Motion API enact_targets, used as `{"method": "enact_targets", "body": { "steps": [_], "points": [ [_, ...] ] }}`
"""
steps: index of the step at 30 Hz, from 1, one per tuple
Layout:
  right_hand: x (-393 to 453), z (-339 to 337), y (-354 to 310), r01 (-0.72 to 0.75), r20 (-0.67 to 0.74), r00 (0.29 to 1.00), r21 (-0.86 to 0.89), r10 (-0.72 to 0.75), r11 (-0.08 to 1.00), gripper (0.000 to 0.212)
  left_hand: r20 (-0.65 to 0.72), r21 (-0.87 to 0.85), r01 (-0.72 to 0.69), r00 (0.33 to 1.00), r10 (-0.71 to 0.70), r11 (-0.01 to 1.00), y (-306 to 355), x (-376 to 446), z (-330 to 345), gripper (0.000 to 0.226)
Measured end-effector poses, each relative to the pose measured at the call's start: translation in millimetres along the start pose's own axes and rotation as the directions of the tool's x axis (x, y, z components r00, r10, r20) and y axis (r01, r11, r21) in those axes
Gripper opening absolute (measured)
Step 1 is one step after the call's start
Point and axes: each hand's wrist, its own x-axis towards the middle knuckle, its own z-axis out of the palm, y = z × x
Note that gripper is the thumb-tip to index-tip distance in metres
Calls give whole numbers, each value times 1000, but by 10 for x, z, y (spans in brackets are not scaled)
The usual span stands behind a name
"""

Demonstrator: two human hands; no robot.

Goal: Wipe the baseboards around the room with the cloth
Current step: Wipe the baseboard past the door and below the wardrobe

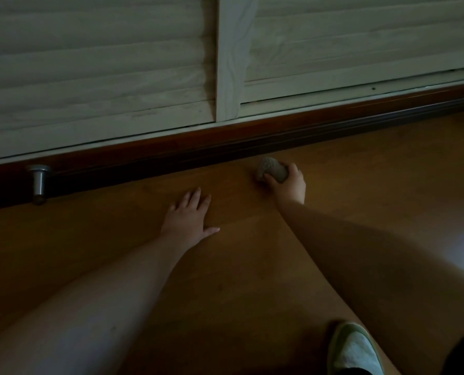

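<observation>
One baseboard (225,142) is running as a dark reddish-brown strip across the dim picture, sloping up toward the right, and everything else is lying in relation to it. Above it two pale louvred door panels (95,63) are showing, parted by one upright frame post (229,55). One metal doorstop (39,182) is sticking out in front of the baseboard near its left end. Below the baseboard one wooden floor (360,163) is spreading toward the camera.

Two bare hands are showing. The right hand (289,182) is reaching out on a straight forearm, its fingers curling around one balled-up grey cloth (270,171). The cloth is sitting low at the floor, just in front of the baseboard's middle stretch; whether it is touching the strip cannot be told in this light. The left hand (188,216) is lying palm down on the floor, fingers loosely spread and pointing toward the baseboard, thumb sticking out to the right, holding nothing, farther from the baseboard than the right hand.

One pale slipper (354,350) is showing at the lower edge, well away from the baseboard.
</observation>
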Motion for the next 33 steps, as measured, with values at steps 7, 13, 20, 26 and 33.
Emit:
{"method": "enact_targets", "body": {
  "steps": [7, 13, 20, 26, 33],
  "points": [
    [51, 23, -69, 102, 40, 994, -23, -101, 994, 59, 16, -21, -18, 1000, 18, 1000, 153, -45, -17, 94],
    [-119, 121, -56, 41, 28, 999, -6, -40, 999, 58, 31, -57, -14, 999, 16, 998, 39, -202, -141, 84],
    [-793, -207, -508, -140, 12, 990, 90, 139, 986, 56, -48, 198, -184, 979, 197, 963, -24, -690, -874, 76],
    [-1356, -1119, -1189, -342, -31, 937, 116, 347, 933, 59, 15, -24, 30, 999, -30, 999, 462, -1516, -1751, 78],
    [-1693, -2366, -1976, -314, 121, 944, 55, 306, 948, 61, 109, -66, 37, 994, -29, 997, 865, -2313, -2836, 78]
  ]
}}
